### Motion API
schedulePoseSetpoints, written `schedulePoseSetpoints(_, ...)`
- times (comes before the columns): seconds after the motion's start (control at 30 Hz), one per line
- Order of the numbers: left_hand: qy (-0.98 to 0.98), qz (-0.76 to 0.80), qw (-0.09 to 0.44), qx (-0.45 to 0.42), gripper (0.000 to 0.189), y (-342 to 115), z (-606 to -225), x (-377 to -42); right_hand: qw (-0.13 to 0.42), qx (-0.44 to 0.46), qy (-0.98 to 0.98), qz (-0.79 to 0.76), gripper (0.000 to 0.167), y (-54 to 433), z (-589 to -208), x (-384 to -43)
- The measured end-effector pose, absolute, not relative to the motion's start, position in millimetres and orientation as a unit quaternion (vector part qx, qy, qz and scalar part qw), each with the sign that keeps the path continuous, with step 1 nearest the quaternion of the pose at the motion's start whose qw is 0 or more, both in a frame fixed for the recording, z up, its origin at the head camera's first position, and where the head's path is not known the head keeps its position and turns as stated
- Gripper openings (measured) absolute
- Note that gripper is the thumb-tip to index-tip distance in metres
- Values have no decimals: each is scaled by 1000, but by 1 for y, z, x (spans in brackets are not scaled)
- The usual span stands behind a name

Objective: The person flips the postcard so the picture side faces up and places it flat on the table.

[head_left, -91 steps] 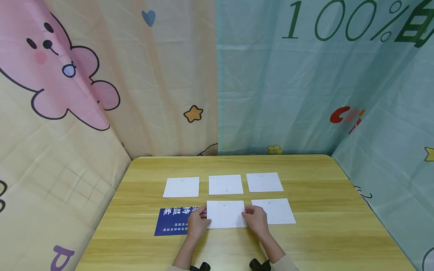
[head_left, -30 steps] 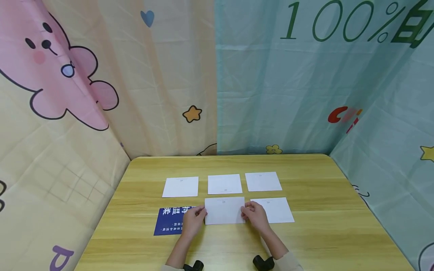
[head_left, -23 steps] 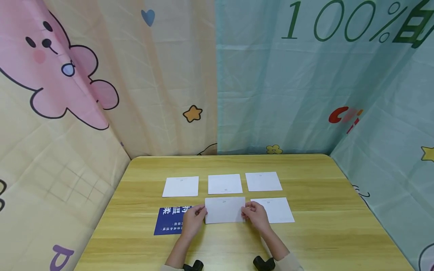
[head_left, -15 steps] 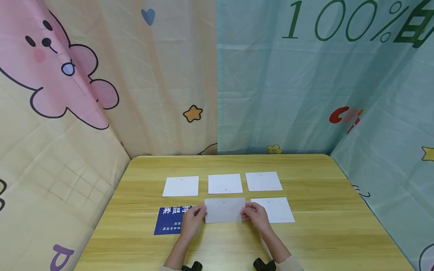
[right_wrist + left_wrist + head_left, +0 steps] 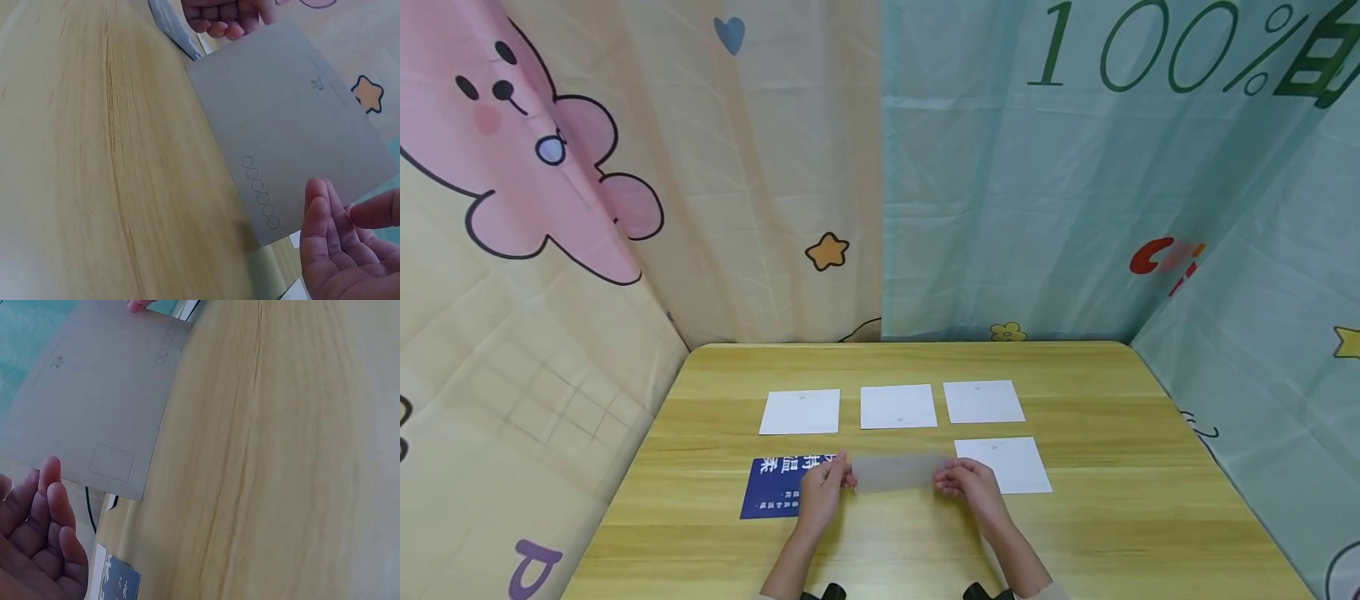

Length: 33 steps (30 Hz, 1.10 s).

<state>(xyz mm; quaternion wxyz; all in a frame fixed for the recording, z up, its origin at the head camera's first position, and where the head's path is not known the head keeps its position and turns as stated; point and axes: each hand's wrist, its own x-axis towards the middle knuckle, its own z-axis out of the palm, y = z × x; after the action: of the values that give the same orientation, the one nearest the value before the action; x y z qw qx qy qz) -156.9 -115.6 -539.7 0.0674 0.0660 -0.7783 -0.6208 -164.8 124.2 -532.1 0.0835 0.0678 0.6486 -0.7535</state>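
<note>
Pale card [image 5: 898,473] held tilted over table [image 5: 1112,533], between blue card [image 5: 769,492] and flat white card [image 5: 1015,465].
Left hand [image 5: 822,490] and right hand [image 5: 973,487] pinch opposite short edges, fingers partly curled (card's near face has small circles).

Matt paper card [image 5: 284,125]; smooth wood-grain table [image 5: 1120,508]; creased cloth curtain [image 5: 1000,200].

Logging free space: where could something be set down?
The table is bare behind and right of the white cards, and left of the blue card. Crowded: the middle, where left hand and right hand hold a postcard.
</note>
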Motion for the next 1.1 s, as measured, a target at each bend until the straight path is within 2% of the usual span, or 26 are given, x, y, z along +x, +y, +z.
schedulePoseSetpoints(0.3,-792,-605,39,67,42,-118,-536,-152,104,86,657,-741,21,129,-532,-156)
schedulePoseSetpoints(0.6,-829,-554,10,71,37,-117,-539,-153,77,111,750,-647,18,124,-534,-150)
schedulePoseSetpoints(1.1,-902,-429,49,13,30,-111,-539,-152,0,33,872,-489,7,117,-542,-154)
